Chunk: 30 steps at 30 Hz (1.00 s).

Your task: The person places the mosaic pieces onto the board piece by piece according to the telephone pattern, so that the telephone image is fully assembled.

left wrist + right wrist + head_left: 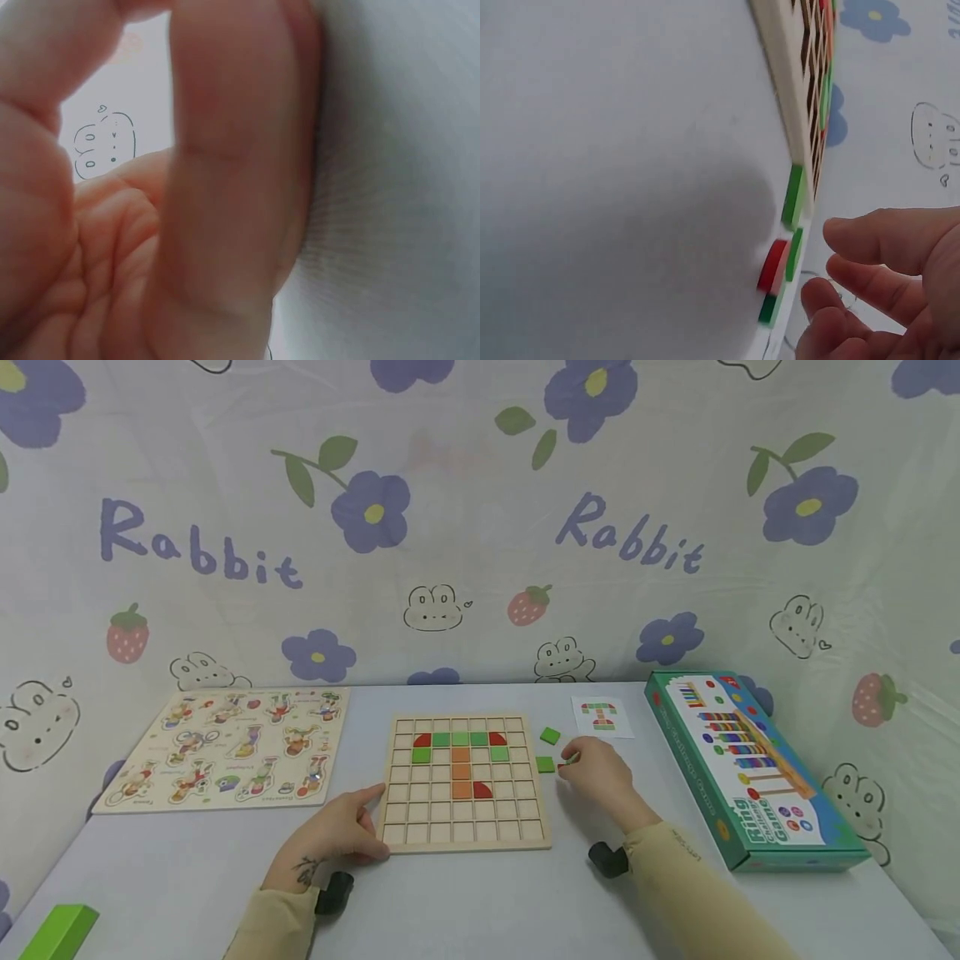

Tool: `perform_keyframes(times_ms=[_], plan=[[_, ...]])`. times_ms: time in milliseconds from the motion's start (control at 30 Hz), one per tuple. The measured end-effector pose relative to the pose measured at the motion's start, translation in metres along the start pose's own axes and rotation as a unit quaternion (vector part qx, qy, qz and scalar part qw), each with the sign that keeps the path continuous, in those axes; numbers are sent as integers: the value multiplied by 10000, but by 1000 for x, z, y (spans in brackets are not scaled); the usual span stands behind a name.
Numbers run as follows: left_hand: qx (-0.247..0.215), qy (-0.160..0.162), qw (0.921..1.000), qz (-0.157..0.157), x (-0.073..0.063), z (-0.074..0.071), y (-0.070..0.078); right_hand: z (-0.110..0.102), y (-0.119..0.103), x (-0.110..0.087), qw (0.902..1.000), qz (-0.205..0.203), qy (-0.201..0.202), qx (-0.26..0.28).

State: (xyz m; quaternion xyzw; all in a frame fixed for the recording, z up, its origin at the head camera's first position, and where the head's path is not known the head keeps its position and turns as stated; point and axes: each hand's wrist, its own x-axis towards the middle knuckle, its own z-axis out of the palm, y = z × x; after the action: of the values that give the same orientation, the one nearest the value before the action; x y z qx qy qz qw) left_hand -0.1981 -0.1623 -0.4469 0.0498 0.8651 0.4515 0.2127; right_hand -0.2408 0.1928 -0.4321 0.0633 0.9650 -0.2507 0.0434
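A wooden grid board (420,835) lies mid-table, bearing green squares, a column of orange squares (461,771) and several red quarter-round pieces (482,790). My left hand (337,831) touches the board's left side, index finger higher up and thumb at the near corner. To the right of the board, my right hand (600,777) is over loose pieces, thumb and fingers apart with nothing between them in the right wrist view. Beside it lie two green squares (550,736) and a red piece (772,266), with a darker green piece (768,309) against the red one. Fingers partly cover these in the head view.
A small pattern card (603,717) lies behind the right hand. A green game box (757,777) stands to the right. At the left is a wooden picture puzzle (225,752), with a green block (60,933) at the near left. A printed cloth hangs behind the table.
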Motion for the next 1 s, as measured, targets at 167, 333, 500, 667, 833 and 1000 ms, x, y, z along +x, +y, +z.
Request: perform_keyframes(times_ms=[167,333,500,667,833,1000], plan=[[13,13,10000,-15,0,0,0,0,9,2,9997,196,-165,-12],[9,9,10000,-19,0,0,0,2,12,5,9993,298,-227,57],[19,-22,10000,-2,0,0,0,4,12,8,9992,263,-264,118],[32,-16,10000,-8,0,0,0,5,11,9,9993,209,-301,-29],[70,47,9999,-74,1,0,0,4,11,7,9988,155,-413,-226],[92,79,9999,-84,0,1,0,3,9,3,9981,275,-477,-285]])
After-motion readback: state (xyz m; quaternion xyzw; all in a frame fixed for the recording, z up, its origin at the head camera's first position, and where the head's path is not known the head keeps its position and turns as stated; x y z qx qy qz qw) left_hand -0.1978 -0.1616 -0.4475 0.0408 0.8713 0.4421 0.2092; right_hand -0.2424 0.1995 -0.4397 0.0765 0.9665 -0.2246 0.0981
